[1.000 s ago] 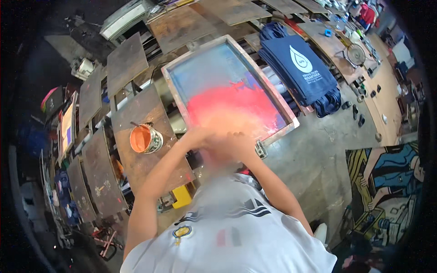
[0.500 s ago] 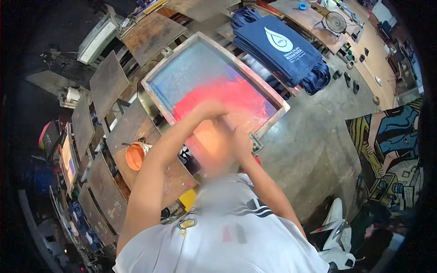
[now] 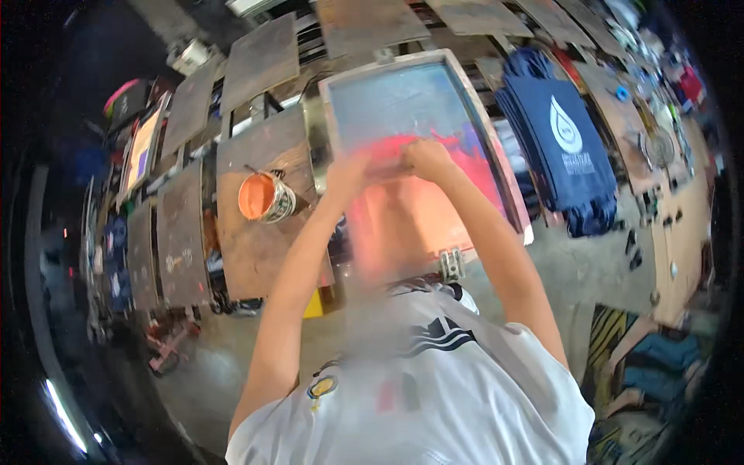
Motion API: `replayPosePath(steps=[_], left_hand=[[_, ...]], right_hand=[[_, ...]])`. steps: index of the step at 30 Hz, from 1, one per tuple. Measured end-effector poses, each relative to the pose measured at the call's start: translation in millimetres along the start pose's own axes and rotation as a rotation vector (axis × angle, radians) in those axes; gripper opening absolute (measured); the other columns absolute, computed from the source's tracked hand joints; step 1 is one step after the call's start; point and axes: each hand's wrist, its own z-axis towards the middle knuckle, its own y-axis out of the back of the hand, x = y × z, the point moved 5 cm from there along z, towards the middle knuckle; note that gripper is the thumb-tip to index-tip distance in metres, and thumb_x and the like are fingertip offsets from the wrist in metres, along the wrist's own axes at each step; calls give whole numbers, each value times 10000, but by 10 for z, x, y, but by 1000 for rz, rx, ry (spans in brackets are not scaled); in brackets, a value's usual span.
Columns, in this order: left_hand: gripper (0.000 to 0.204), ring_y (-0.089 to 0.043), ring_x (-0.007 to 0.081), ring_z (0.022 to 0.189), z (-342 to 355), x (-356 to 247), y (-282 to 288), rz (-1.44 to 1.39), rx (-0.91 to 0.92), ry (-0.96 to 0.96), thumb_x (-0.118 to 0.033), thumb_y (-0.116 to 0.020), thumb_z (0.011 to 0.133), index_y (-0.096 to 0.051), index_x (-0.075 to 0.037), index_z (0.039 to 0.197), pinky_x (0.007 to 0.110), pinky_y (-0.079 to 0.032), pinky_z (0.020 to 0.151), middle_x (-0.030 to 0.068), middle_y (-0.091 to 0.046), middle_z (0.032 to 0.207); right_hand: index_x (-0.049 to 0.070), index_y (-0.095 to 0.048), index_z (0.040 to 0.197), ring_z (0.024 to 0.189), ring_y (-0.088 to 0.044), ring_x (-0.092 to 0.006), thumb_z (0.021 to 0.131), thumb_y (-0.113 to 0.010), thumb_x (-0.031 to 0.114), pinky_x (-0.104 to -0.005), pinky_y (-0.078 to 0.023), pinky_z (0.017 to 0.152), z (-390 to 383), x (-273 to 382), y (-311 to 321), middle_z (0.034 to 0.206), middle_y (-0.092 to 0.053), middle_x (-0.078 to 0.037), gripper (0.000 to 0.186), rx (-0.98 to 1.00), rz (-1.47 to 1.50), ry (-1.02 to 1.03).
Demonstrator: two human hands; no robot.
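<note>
A tilted screen-printing frame (image 3: pixel 480 124) holds a blue mesh with bright pink ink (image 3: pixel 484 182) across its middle and pale orange ink (image 3: pixel 446 209) nearer me. My left hand (image 3: pixel 347 174) and my right hand (image 3: pixel 422 159) are closed on a blurred bar-shaped squeegee (image 3: pixel 384 170) lying across the pink band, my right hand slightly farther forward. The squeegee's lower part and the frame's near left are smeared by blur. A metal clamp (image 3: pixel 452 263) sits at the frame's near edge.
A bucket of orange ink (image 3: pixel 275 201) with a stick stands on a worn board (image 3: pixel 248 263) at left. A pile of navy tote bags (image 3: pixel 554 163) lies right of the frame. More boards (image 3: pixel 182 232) run along the left and back. A painted figure panel (image 3: pixel 651 364) is at lower right.
My hands and the squeegee have moved forward over the mesh, away from me, with my right hand rising most. Orange ink shows wider behind them. The view has turned and shifted.
</note>
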Motion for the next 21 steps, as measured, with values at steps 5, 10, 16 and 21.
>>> replayPosePath(steps=[5, 10, 16, 21], left_hand=[[426, -646, 405, 751, -607, -17, -192, 12, -45, 308, -320, -809, 749, -535, -88, 978, 504, -496, 638, 163, -648, 752], [386, -623, 439, 714, -1232, -804, -50, -21, -73, 489, -158, -772, 734, -566, -78, 1050, 524, -493, 634, 194, -635, 734], [324, -641, 442, 773, -1834, -1312, -121, -80, 81, 623, -91, -657, 769, -604, -77, 1088, 564, -490, 700, 221, -642, 780], [292, -649, 436, 752, -1584, -1121, -29, -93, 86, 663, -91, -662, 771, -622, -88, 1061, 537, -490, 664, 204, -651, 758]], right_hand=[[108, -696, 928, 1027, -648, -279, 830, -634, 158, -421, -590, 734, -91, 354, -141, 1018, -697, -95, 127, -45, 28, 20], [84, -691, 842, 1016, -609, -254, 754, -645, 123, -379, -577, 763, -961, 579, -206, 921, -657, -66, 107, -114, 127, 71], [74, -694, 815, 974, -613, -245, 719, -649, 115, -376, -577, 734, -1644, 778, -47, 907, -661, -71, 113, -47, 183, 119], [64, -705, 830, 935, -630, -263, 728, -653, 102, -378, -580, 729, -1364, 579, 16, 914, -689, -96, 120, 68, 220, 138]])
